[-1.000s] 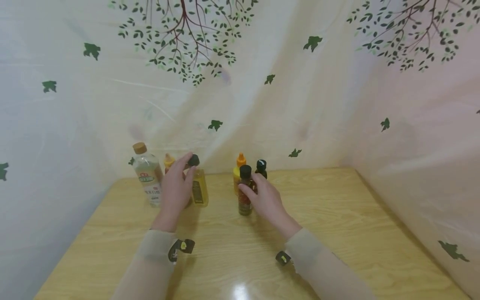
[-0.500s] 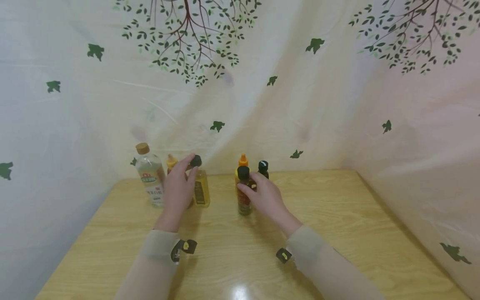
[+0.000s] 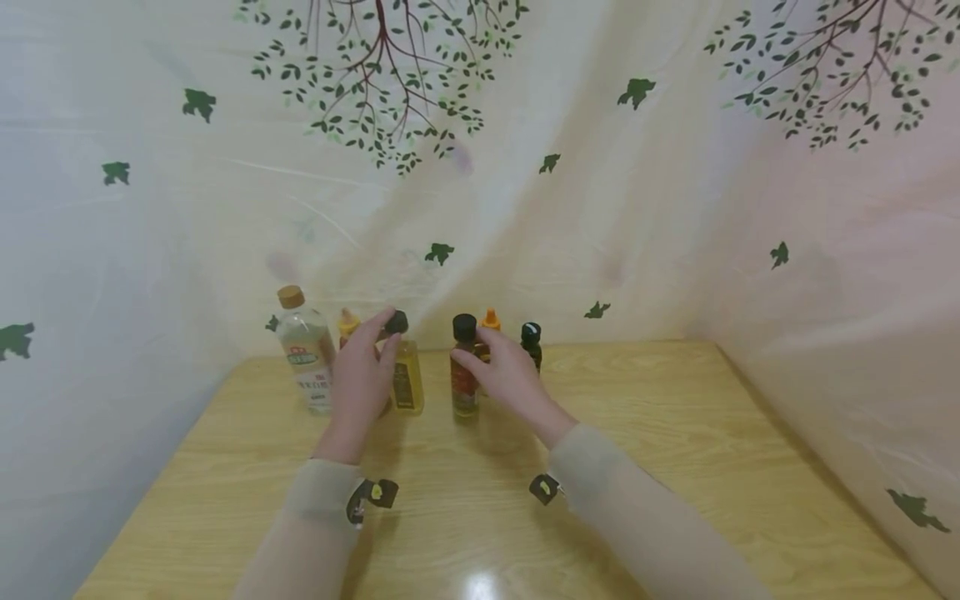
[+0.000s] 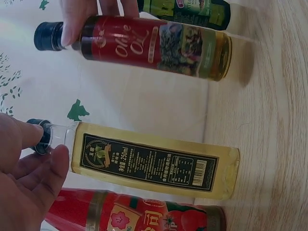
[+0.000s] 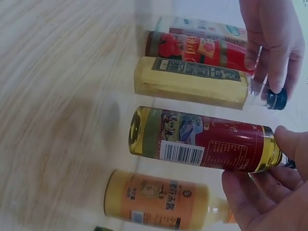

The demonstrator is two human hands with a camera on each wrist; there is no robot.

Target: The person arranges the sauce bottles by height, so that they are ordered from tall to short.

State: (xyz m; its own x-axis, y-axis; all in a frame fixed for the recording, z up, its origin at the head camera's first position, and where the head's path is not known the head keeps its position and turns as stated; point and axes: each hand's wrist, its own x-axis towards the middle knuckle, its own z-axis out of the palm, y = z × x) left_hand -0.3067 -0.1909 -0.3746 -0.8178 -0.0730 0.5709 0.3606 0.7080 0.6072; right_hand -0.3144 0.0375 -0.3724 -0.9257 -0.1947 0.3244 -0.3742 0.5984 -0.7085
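Observation:
My left hand (image 3: 360,387) pinches the black-capped neck of a square bottle of pale yellow oil (image 3: 408,383), which stands upright on the table. In my right hand (image 3: 513,379) is a dark-capped olive oil bottle (image 3: 464,379), held near its neck between thumb and fingers. Its red label reads "Olive Oil" in the left wrist view. A gap separates the two bottles. Whether the olive oil bottle's base touches the table, I cannot tell. A red ketchup bottle (image 4: 144,211) is beside the square bottle, mostly hidden behind my left hand in the head view.
At the far left stands a tall clear bottle with a brown cap (image 3: 303,358). Behind my right hand are a yellow squeeze bottle (image 5: 159,199) with an orange tip and a dark green bottle (image 3: 532,343). A patterned cloth (image 3: 645,208) hangs behind the wooden table (image 3: 675,433).
My right hand has carried the olive oil bottle leftward, closer to the square bottle, uncovering more of the dark green bottle. My left hand keeps its pinch on the square bottle.

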